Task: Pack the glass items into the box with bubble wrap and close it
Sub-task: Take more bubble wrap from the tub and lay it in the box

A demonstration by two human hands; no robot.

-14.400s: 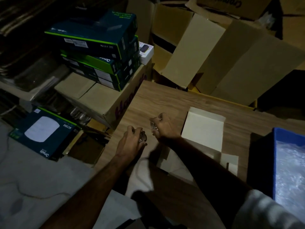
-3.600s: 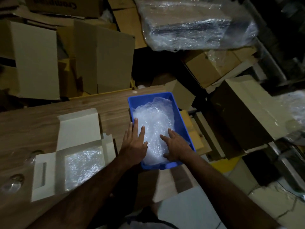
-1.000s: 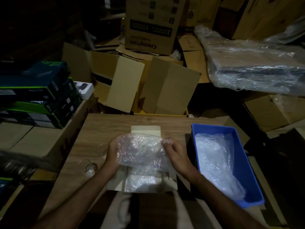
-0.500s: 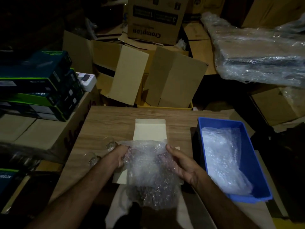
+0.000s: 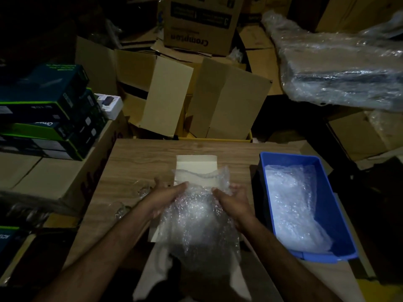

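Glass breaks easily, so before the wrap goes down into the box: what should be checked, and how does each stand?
1. Bubble wrap sheet held by both the left hand and right hand: ok.
2. White box open, lid flap back: ok.
3. Box already lined: cannot tell, the sheet hides it.
4. Glass items clear of the box, left on the table: ok.
5. Spare wrap in blue bin: ok.

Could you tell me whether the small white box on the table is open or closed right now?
Open: the white box has its lid flap lying flat on the table beyond the bubble wrap.
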